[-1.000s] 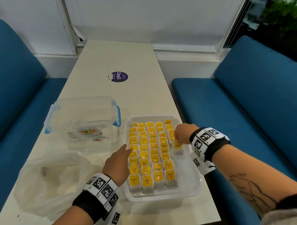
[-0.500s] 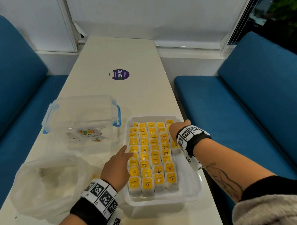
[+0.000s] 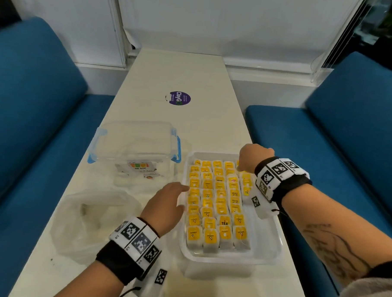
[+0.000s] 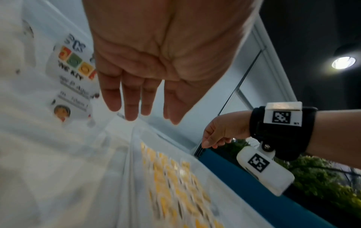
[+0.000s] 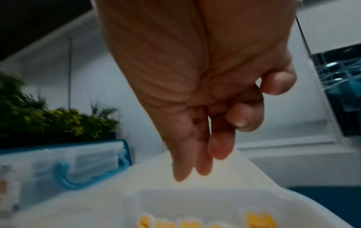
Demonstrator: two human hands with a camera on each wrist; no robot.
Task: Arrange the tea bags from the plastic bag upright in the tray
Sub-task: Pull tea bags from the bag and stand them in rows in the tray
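Several rows of yellow-tagged tea bags (image 3: 217,201) stand upright in the clear plastic tray (image 3: 230,258) near the table's front right. My left hand (image 3: 177,192) lies beside the tray's left rim, its fingers (image 4: 132,104) straight and holding nothing. My right hand (image 3: 246,159) hovers over the tray's far right corner. Its fingers (image 5: 201,162) hang loosely curled and point down, with nothing between them. The crumpled plastic bag (image 3: 86,222) lies at the front left; what it contains cannot be made out.
A clear lidded container (image 3: 134,145) with blue latches and a label sits left of the tray's far end. A purple sticker (image 3: 180,98) is on the table (image 3: 182,71) farther back. Blue benches (image 3: 34,119) flank both sides.
My right hand has moved from the right column of tea bags to the tray's far right corner. The left hand has stayed at the tray's left rim.
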